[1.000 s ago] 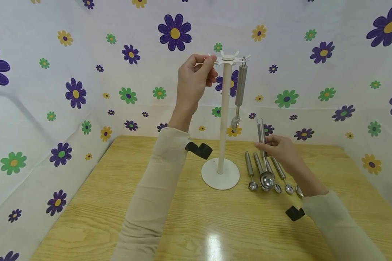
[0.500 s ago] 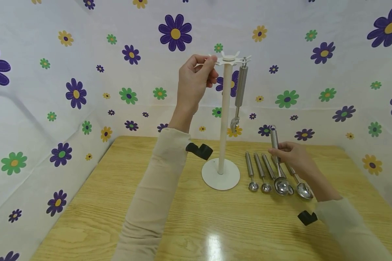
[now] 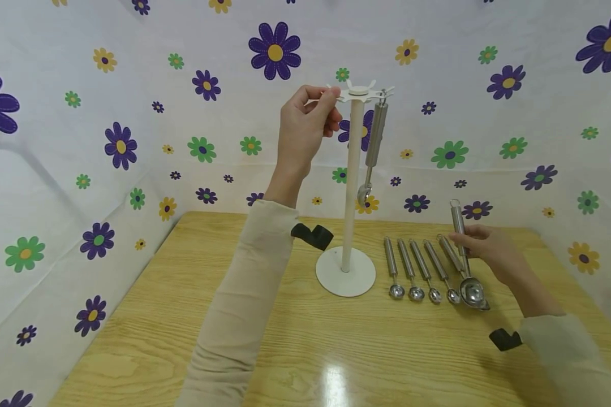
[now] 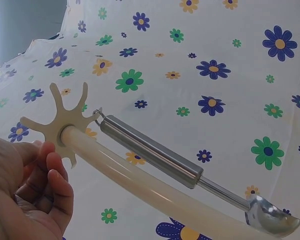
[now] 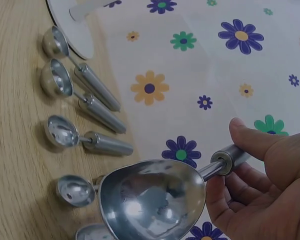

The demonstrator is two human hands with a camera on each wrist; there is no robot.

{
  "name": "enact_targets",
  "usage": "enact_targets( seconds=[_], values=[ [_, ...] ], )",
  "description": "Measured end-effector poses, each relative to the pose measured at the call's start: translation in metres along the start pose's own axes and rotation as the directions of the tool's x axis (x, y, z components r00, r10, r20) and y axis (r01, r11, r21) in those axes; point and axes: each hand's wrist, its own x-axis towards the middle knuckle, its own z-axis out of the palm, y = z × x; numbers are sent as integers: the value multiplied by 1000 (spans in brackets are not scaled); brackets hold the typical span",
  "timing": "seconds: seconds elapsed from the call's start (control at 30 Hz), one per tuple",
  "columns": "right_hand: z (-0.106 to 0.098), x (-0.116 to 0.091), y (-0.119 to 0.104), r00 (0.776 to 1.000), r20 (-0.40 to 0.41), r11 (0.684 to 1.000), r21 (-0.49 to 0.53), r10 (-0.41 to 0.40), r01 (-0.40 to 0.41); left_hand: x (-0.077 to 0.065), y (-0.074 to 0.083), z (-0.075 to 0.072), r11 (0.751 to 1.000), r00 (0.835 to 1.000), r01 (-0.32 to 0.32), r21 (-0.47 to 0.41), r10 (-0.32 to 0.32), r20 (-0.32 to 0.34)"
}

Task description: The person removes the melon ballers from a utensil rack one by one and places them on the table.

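A white stand [image 3: 353,181] with a round base and a pronged top stands upright on the table. My left hand [image 3: 305,124] pinches one prong of that top [image 4: 60,125], at its left side. From a prong on the right hangs a metal scoop [image 3: 375,135] by its ring, bowl downward. My right hand [image 3: 496,254] grips a second, large-bowled metal scoop [image 5: 152,200] by its handle, ring end up. Its bowl is in front of the rightmost scoop [image 3: 452,254] lying on the table and partly hides it; whether they touch I cannot tell.
Several smaller metal scoops [image 3: 406,257] lie side by side to the right of the stand's base, bowls toward me. The wooden table [image 3: 198,316] ends at a white cloth [image 3: 219,113] with flowers, hung behind and along the sides.
My right hand has carried the large scoop rightward along the row, uncovering the smaller scoops it passed in front of. The left hand stays on the prong.
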Motion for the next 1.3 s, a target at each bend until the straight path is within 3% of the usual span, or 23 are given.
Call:
enact_targets(
  seconds=[0.4, 0.57, 0.9, 1.13, 1.3],
  values=[
    [-32, -4, 38, 999, 36, 998, 49, 23, -25, 0, -1, 0, 1000, 1000, -1, 4, 1, 4],
    [-40, -5, 46, 997, 45, 998, 19, 62, -62, -1, -1, -1, 1000, 1000, -1, 2, 1, 0],
    [-40, -5, 56, 992, 62, 991, 59, 114, -118, 0, -1, 0, 1000, 1000, 5, -4, -5, 4],
    [-38, 0, 60, 987, 94, 991, -17, 134, -132, -1, -1, 0, 1000, 1000, 1, -1, -1, 2],
    [-36, 5, 61, 985, 104, 991, -9, 135, -134, -1, -1, -1, 1000, 1000, 4, 3, -4, 2]
  ],
)
